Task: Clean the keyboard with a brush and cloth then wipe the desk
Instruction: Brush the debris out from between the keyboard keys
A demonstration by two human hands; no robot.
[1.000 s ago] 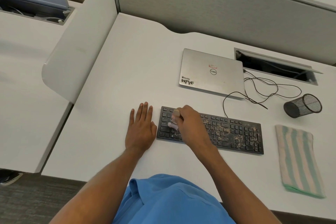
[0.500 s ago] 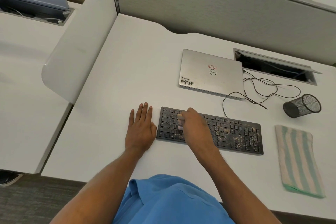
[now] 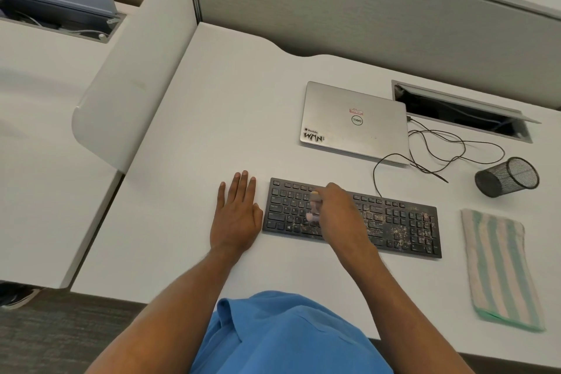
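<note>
A black keyboard (image 3: 394, 222) lies on the white desk (image 3: 227, 106), its right half speckled with pale crumbs and dust. My right hand (image 3: 340, 212) hovers over the keyboard's left-middle keys and grips a small pale brush (image 3: 314, 209), whose blurred bristle end touches the keys. My left hand (image 3: 236, 215) rests flat on the desk with straight fingers, its thumb side against the keyboard's left edge. A folded cloth (image 3: 498, 267) with green and cream stripes lies on the desk to the right of the keyboard.
A closed silver laptop (image 3: 355, 121) sits behind the keyboard, with loose black cables (image 3: 440, 146) trailing right. A black mesh pen cup (image 3: 507, 176) lies tipped on its side. An open cable hatch (image 3: 461, 112) is at the back right. A white divider panel (image 3: 127, 70) bounds the desk's left side.
My right hand with the brush has shifted rightward along the keys, from the keyboard's left end toward its middle. My left hand has stayed in place.
</note>
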